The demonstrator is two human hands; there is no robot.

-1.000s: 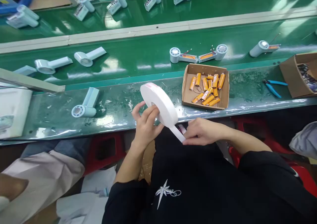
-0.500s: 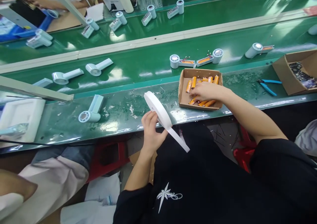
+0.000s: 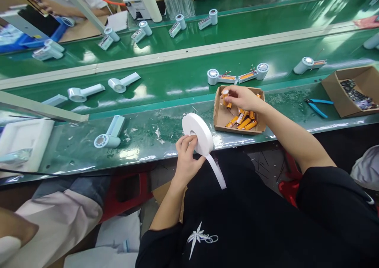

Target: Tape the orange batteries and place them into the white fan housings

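My left hand (image 3: 188, 157) grips a roll of white tape (image 3: 204, 135), fingers in its core, with a loose strip hanging down toward my lap. Over the left back part of a small cardboard box (image 3: 219, 120), my right hand (image 3: 241, 97) pinches an orange cylindrical battery (image 3: 225, 96) between thumb and fingers. More orange batteries (image 3: 244, 122) lie jumbled inside that box. Left of the tape, a light blue handheld fan body (image 3: 109, 135) rests on the bench near its front edge.
Blue-handled cutters (image 3: 318, 109) lie right of the battery box, beside a larger cardboard box (image 3: 334, 90) of small dark parts. Several fan bodies sit on the green conveyor (image 3: 166, 78) behind. A white foam tray (image 3: 41, 141) stands at left, near a seated person.
My right hand has risen from among the batteries toward the box's back left, with one battery now in its fingers. The tape roll has turned, showing more of its flat side.
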